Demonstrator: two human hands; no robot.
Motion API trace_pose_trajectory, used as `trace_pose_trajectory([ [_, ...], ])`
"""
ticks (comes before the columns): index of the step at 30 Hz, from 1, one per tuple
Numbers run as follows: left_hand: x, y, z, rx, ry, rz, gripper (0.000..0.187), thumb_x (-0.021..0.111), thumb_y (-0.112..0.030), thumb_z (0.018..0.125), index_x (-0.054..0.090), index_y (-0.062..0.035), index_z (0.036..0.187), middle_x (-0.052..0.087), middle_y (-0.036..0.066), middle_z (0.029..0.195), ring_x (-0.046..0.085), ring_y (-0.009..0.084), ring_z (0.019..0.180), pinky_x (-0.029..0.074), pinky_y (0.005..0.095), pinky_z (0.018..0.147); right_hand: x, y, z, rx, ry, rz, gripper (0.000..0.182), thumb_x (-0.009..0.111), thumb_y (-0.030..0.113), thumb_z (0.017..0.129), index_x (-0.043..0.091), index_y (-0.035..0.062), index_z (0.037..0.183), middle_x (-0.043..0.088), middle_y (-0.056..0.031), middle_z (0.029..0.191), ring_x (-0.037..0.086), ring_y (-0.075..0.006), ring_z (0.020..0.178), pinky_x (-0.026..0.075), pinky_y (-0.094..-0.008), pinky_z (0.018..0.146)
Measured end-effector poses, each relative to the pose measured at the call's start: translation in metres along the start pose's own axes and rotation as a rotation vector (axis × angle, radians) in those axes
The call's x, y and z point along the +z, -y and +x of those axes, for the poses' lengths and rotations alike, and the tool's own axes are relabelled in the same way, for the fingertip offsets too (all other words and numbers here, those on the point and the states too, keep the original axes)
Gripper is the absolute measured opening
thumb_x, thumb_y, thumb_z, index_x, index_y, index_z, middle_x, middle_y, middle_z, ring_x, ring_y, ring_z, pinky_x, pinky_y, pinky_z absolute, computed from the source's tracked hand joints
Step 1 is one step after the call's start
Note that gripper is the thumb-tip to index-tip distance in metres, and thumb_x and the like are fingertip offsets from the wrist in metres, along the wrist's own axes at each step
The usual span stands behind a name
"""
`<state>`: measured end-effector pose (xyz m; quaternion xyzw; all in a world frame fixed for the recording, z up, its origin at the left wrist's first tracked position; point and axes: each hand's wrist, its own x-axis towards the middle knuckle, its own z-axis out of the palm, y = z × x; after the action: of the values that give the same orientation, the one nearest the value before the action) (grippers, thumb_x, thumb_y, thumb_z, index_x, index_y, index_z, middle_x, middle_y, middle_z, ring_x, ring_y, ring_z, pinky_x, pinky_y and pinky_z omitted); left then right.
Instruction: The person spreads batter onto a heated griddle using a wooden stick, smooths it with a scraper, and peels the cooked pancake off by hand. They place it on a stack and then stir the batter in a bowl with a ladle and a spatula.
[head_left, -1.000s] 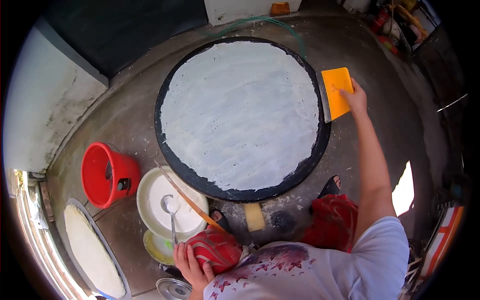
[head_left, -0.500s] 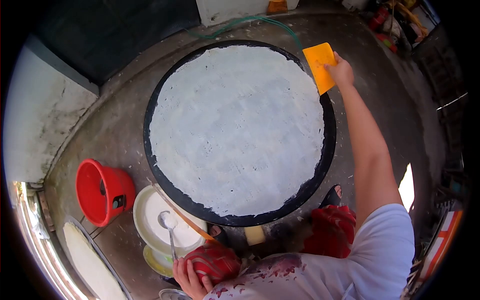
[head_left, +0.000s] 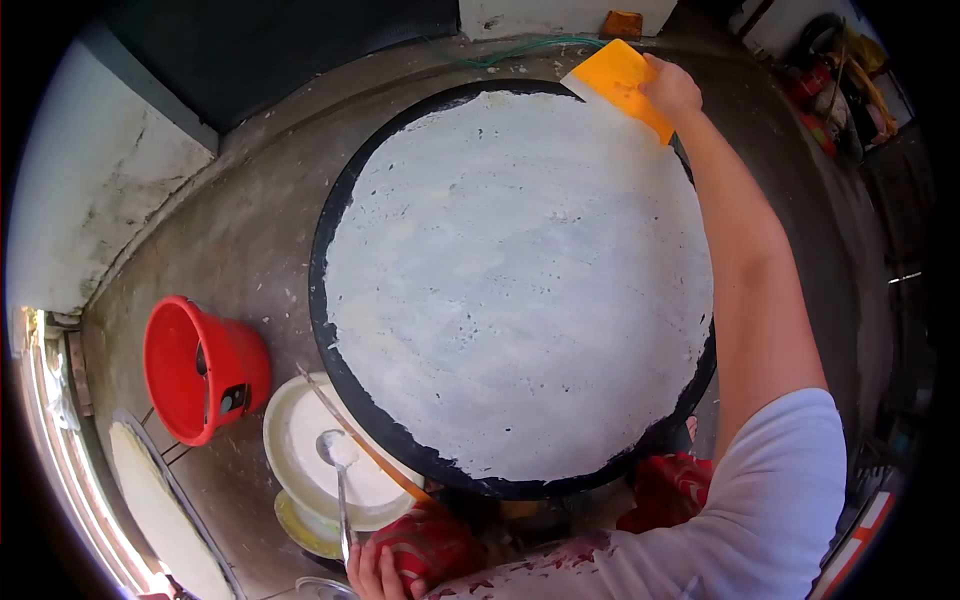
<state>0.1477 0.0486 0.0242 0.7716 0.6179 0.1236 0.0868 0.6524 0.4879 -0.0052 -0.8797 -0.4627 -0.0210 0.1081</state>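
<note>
My right hand [head_left: 672,92] is closed on a yellow-orange dough scraper [head_left: 622,82]. The scraper's lower edge meets the far right rim of a large round black griddle [head_left: 330,325]. A thin, wide layer of white batter [head_left: 510,290] covers most of the griddle, with ragged edges and small dark holes. My left hand [head_left: 376,574] lies on my red-clad knee, fingers stretched out, at the lower end of a metal ladle [head_left: 341,490]. The ladle's bowl sits in a white basin [head_left: 274,440] of batter. A thin wooden stick [head_left: 362,445] lies across that basin.
A red bucket [head_left: 255,358] stands left of the griddle. Behind the white basin is a yellowish bowl [head_left: 300,525]. A pale round sheet [head_left: 160,510] rests on a tray at lower left. A green hose [head_left: 500,58] runs along the floor behind the griddle.
My right hand has carried the scraper up and left along the griddle's far right rim, tilting it. The view has shifted, so the griddle appears larger and farther right. My left hand stays on the knee.
</note>
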Motion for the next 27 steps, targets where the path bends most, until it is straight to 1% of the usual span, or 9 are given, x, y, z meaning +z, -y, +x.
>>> trace_pose_trajectory([
  [7, -0.002, 0.005, -0.006, -0.051, -0.013, 0.043, 0.039, 0.045, -0.027, 0.088, 0.054, 0.0033, 0.111, 0.051, 0.021, 0.114, 0.048, 0.0406, 0.105, 0.040, 0.0476, 0.089, 0.030, 0.133, 0.001, -0.528, 0.016, 0.097, 0.050, 0.064, 0.012, 0.079, 0.049, 0.0216, 0.125, 0.055, -0.0087, 0.118, 0.055, -0.0215, 0.103, 0.044, -0.0311, 0.089],
  [9, -0.002, 0.007, -0.008, -0.031, -0.042, 0.053, 0.040, 0.045, -0.030, 0.089, 0.056, 0.0025, 0.109, 0.052, 0.020, 0.113, 0.049, 0.0391, 0.104, 0.042, 0.0463, 0.088, 0.039, 0.180, -0.018, -0.605, 0.105, 0.356, 0.045, 0.059, 0.005, 0.081, 0.051, 0.0187, 0.123, 0.055, -0.0088, 0.118, 0.055, -0.0217, 0.103, 0.045, -0.0295, 0.088],
  [13, -0.008, 0.006, -0.016, -0.073, -0.036, 0.046, 0.040, 0.045, -0.032, 0.089, 0.056, 0.0014, 0.108, 0.053, 0.019, 0.113, 0.050, 0.0377, 0.104, 0.042, 0.0452, 0.089, 0.039, 0.264, -0.083, -0.937, 0.291, 0.472, 0.045, 0.054, -0.005, 0.081, 0.054, 0.0176, 0.119, 0.056, -0.0090, 0.116, 0.054, -0.0220, 0.104, 0.045, -0.0290, 0.089],
  [17, -0.014, 0.007, -0.026, -0.038, -0.076, 0.044, 0.039, 0.044, -0.031, 0.090, 0.056, 0.0009, 0.109, 0.052, 0.020, 0.115, 0.049, 0.0378, 0.106, 0.041, 0.0456, 0.090, 0.018, 0.312, -0.183, -1.283, 0.671, 0.440, 0.045, 0.059, -0.007, 0.075, 0.058, 0.0168, 0.114, 0.057, -0.0086, 0.112, 0.055, -0.0243, 0.102, 0.045, -0.0318, 0.088],
  [21, -0.017, 0.009, -0.047, -0.021, -0.101, -0.019, 0.040, 0.043, -0.031, 0.091, 0.056, 0.0008, 0.110, 0.050, 0.021, 0.116, 0.047, 0.0399, 0.107, 0.039, 0.0466, 0.092, -0.026, 0.313, -0.284, -1.740, 0.691, 0.299, 0.034, 0.064, 0.002, 0.069, 0.062, 0.0126, 0.101, 0.061, -0.0067, 0.101, 0.056, -0.0265, 0.096, 0.046, -0.0361, 0.079],
  [22, -0.019, 0.009, -0.053, -0.019, -0.104, -0.018, 0.040, 0.043, -0.031, 0.091, 0.056, 0.0008, 0.110, 0.050, 0.021, 0.116, 0.047, 0.0399, 0.107, 0.039, 0.0466, 0.092, -0.041, 0.302, -0.310, -1.876, 0.679, 0.216, 0.029, 0.065, 0.005, 0.066, 0.063, 0.0124, 0.094, 0.062, -0.0045, 0.095, 0.056, -0.0250, 0.095, 0.045, -0.0360, 0.076],
  [24, -0.027, 0.005, -0.063, -0.059, -0.085, -0.058, 0.042, 0.043, -0.034, 0.090, 0.056, 0.0006, 0.110, 0.049, 0.022, 0.117, 0.044, 0.0427, 0.109, 0.038, 0.0475, 0.092, -0.050, 0.269, -0.349, -2.060, 0.408, 0.370, 0.020, 0.062, 0.010, 0.067, 0.062, 0.0159, 0.086, 0.058, -0.0030, 0.082, 0.055, -0.0222, 0.087, 0.044, -0.0348, 0.072],
  [25, -0.032, 0.004, -0.063, -0.053, -0.091, -0.057, 0.042, 0.043, -0.034, 0.090, 0.056, 0.0006, 0.110, 0.049, 0.022, 0.117, 0.044, 0.0427, 0.109, 0.038, 0.0475, 0.092, -0.060, 0.250, -0.360, -2.052, 0.229, 0.461, 0.019, 0.060, 0.014, 0.069, 0.060, 0.0156, 0.088, 0.055, -0.0023, 0.079, 0.054, -0.0201, 0.086, 0.043, -0.0327, 0.070],
  [27, -0.044, 0.001, -0.063, -0.002, -0.170, 0.027, 0.029, 0.049, -0.025, 0.088, 0.061, -0.0009, 0.099, 0.056, 0.018, 0.106, 0.054, 0.0339, 0.095, 0.046, 0.0411, 0.079, -0.074, 0.210, -0.365, -1.857, -0.036, 0.641, 0.021, 0.062, 0.015, 0.070, 0.058, 0.0137, 0.090, 0.057, -0.0020, 0.081, 0.056, -0.0187, 0.083, 0.043, -0.0310, 0.068],
])
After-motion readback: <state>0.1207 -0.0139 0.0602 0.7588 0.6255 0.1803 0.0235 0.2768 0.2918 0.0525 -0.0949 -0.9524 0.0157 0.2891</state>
